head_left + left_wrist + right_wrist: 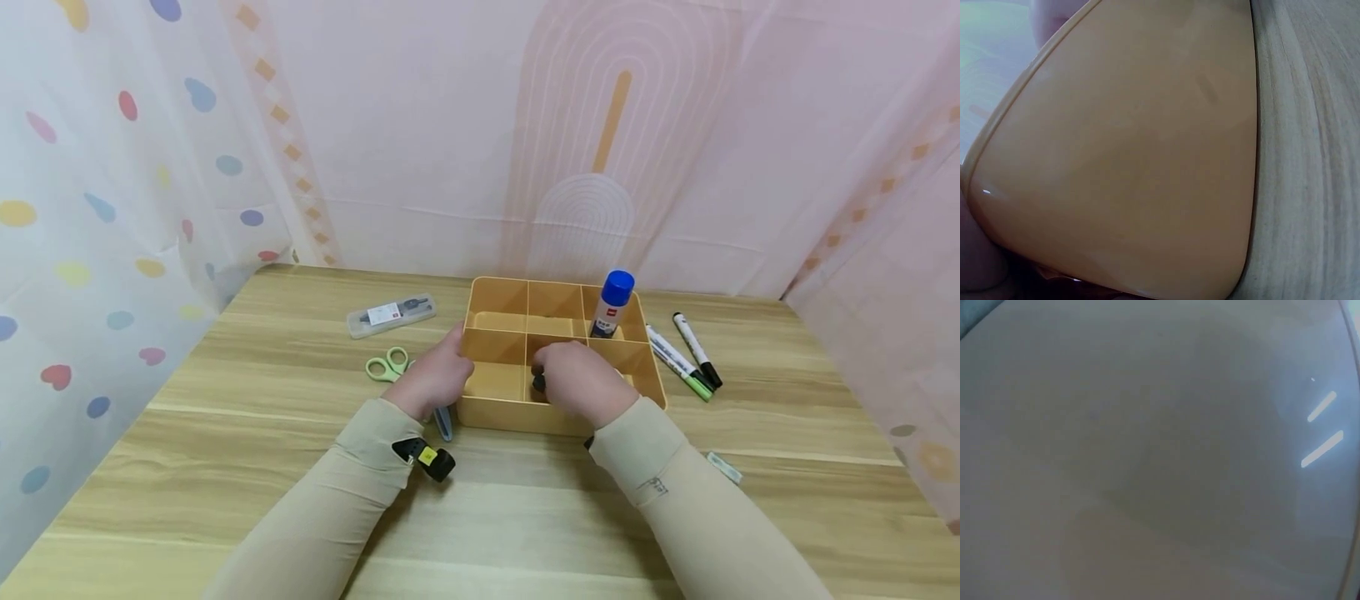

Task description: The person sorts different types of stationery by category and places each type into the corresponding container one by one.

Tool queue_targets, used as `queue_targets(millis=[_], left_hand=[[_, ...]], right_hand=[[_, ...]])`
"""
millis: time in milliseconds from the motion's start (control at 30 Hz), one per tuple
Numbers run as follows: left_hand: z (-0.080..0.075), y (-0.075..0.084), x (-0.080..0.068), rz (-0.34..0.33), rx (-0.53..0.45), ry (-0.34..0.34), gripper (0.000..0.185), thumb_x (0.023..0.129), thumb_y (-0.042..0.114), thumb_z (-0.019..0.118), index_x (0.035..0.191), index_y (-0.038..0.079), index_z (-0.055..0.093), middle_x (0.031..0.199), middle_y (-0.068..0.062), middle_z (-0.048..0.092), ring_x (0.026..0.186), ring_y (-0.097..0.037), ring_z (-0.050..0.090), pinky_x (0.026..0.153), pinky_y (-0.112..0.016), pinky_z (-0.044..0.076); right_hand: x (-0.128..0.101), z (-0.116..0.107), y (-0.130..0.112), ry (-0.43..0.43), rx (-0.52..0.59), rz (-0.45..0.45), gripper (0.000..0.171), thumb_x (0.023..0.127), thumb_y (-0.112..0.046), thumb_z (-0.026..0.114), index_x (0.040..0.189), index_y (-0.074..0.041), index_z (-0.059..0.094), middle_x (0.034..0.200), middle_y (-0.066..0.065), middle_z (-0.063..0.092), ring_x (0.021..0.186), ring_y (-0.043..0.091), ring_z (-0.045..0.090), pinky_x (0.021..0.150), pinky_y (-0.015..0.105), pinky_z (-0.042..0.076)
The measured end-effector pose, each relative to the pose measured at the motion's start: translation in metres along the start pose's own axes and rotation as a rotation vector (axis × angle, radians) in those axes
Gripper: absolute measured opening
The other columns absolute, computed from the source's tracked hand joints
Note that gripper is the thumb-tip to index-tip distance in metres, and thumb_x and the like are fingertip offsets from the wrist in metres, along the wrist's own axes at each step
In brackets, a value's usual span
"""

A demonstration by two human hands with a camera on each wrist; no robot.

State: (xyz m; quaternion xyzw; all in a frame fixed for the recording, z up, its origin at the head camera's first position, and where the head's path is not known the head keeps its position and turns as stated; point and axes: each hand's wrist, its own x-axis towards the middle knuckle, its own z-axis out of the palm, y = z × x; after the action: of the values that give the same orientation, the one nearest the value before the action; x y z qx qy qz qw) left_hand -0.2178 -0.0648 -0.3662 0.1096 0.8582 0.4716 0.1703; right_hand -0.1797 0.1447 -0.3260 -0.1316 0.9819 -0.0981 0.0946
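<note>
Backdrop: pale fabric printed with coloured spots, diamonds and arches (420,125), hanging behind and beside the table.
Table: light wood-grain top (480,517) bearing everything else.
Box: orange-yellow plastic organizer (517,415), six compartments in two rows of three, on the table before the person.
Left hand: the person's left hand (437,377) grips the organizer's left wall, near its front corner.
Right hand: the person's right hand (581,377) reaches into the front middle compartment — fingers curled, holding a small black object at their tips.
Case: clear flat plastic case with a dark compass inside (392,316), behind and left of the left hand.
Glue: white cylindrical glue stick with a blue cap (612,302), leaning in the back right compartment.
Scissors: pair with pale green handles (387,365), just beside the left hand.
Markers: white-barrelled pens with black and green ends (696,348), right of the organizer.
Tool: slim grey-blue piece (444,423), partly under the left hand.
Strip: small pale green-and-white bar (723,467), near the right sleeve.
Black object: small, mostly hidden (538,383) — its kind I cannot tell.
</note>
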Motion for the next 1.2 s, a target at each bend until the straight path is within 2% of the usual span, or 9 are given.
queue_targets(millis=[233,433,933,1200], left_hand=[[-0.001,-0.003,0.004,-0.009,-0.03,-0.017,0.07,0.103,0.007,0.036,0.169,0.02,0.018,0.165,-0.015,0.042,0.151,-0.039,0.039,0.126,-0.063,0.026],[-0.001,-0.005,0.005,0.011,-0.019,-0.019,0.069,0.102,0.006,0.036,0.169,0.017,0.019,0.164,-0.015,0.044,0.15,-0.039,0.041,0.125,-0.063,0.027],[0.0,-0.004,0.003,0.03,-0.032,-0.019,0.071,0.101,0.004,0.035,0.169,0.015,0.018,0.165,-0.016,0.042,0.15,-0.04,0.041,0.126,-0.064,0.026],[0.0,-0.005,0.004,0.041,-0.032,-0.014,0.07,0.101,0.003,0.036,0.168,0.015,0.02,0.163,-0.017,0.044,0.149,-0.039,0.042,0.125,-0.063,0.027]], right_hand=[[0.01,0.004,0.0,-0.061,-0.038,0.0,0.016,0.094,0.004,0.063,0.095,-0.009,0.072,0.082,0.004,0.065,0.076,0.022,0.059,0.073,0.035,0.054],[0.015,0.005,0.001,-0.092,-0.069,-0.006,0.016,0.094,0.004,0.063,0.096,-0.009,0.071,0.082,0.005,0.065,0.076,0.023,0.059,0.075,0.036,0.055],[0.017,0.004,-0.001,-0.095,-0.127,-0.014,0.017,0.092,0.005,0.063,0.09,-0.01,0.068,0.079,0.005,0.063,0.073,0.023,0.056,0.068,0.034,0.05],[0.018,0.006,0.0,-0.086,-0.127,-0.02,0.017,0.092,0.005,0.063,0.089,-0.01,0.068,0.079,0.004,0.064,0.073,0.022,0.057,0.071,0.035,0.052]])
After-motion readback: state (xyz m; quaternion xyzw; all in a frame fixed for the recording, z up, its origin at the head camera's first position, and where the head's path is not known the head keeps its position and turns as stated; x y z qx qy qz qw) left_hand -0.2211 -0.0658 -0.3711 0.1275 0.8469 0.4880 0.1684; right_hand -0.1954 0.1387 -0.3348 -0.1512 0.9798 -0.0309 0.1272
